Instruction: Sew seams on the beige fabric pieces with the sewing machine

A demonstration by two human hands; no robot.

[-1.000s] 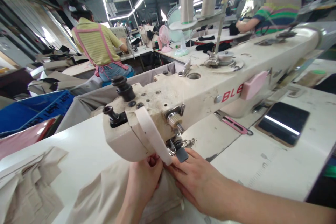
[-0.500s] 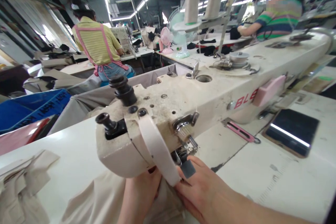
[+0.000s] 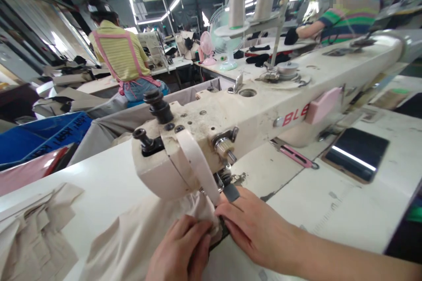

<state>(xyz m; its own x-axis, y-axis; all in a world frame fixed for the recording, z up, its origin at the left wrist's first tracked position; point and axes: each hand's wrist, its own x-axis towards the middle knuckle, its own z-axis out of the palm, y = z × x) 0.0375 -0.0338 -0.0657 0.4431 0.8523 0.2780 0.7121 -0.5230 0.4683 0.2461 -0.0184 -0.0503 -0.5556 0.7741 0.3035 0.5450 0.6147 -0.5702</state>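
A beige piece of fabric lies under the head of a cream sewing machine, spreading left over the white table. My left hand is closed on the fabric's near edge, thumb and fingers pressed together just in front of the machine head. On the other side of the needle area, my right hand has its fingers curled in and pinches the fabric's edge. A white curved guard and a small grey plate hide the needle and part of the right fingertips.
A stack of cut beige pieces lies at the left. A pink cutter and a dark phone rest right of the machine. Blue bins stand behind. Two co-workers sit farther back, one in a yellow striped shirt.
My left hand has come back toward me from under the machine head and now grips the fabric's near edge. My right hand stays by the needle area. The view has shifted slightly.
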